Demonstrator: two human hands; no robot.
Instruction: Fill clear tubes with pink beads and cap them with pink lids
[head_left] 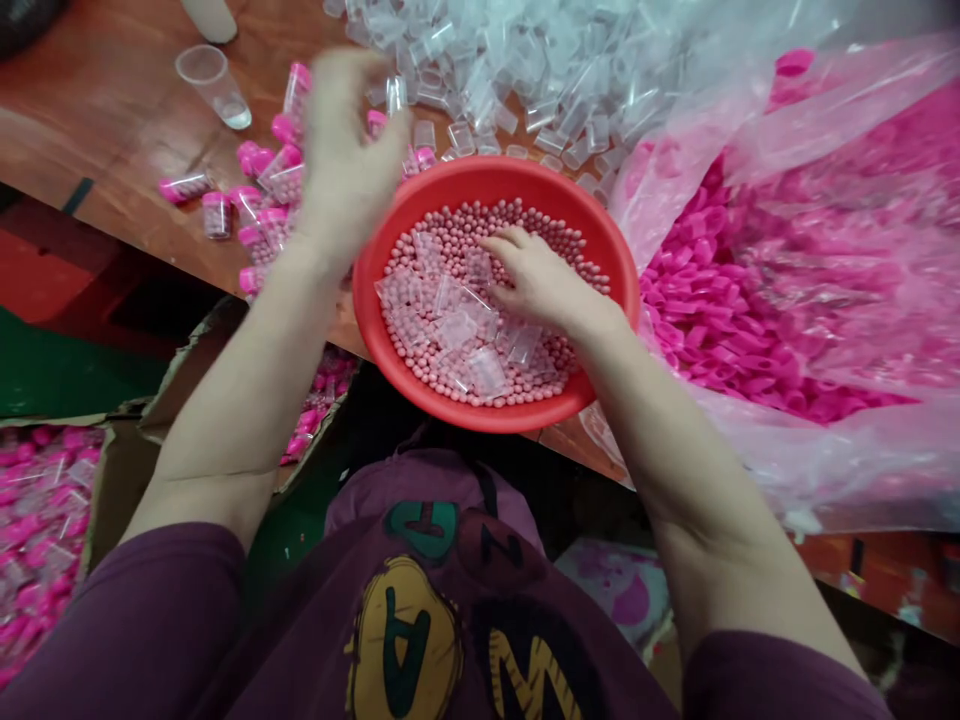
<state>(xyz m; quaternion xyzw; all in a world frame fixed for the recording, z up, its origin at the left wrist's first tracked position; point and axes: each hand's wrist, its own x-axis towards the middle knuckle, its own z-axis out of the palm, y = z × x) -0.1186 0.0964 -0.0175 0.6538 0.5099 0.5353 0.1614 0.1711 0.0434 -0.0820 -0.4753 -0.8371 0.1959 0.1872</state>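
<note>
My left hand (349, 140) is raised and blurred above the table's far side, with its fingers bunched close to a small clear plastic tube (396, 95). Whether it holds the tube is hard to tell. My right hand (536, 280) lies in a red plastic basin (495, 180), its fingers on a layer of pink beads (442, 240). Several clear square-based tubes (457, 330) lie among the beads next to that hand. Filled tubes with pink caps (270, 175) lie on the table left of the basin.
A heap of empty clear tubes (525, 80) covers the table behind the basin. To the right, a plastic bag holds loose pink caps (720, 300). A plastic cup (214, 85) stands on the wooden table (90, 120). Below left, a cardboard box (45, 520) holds pink-capped tubes.
</note>
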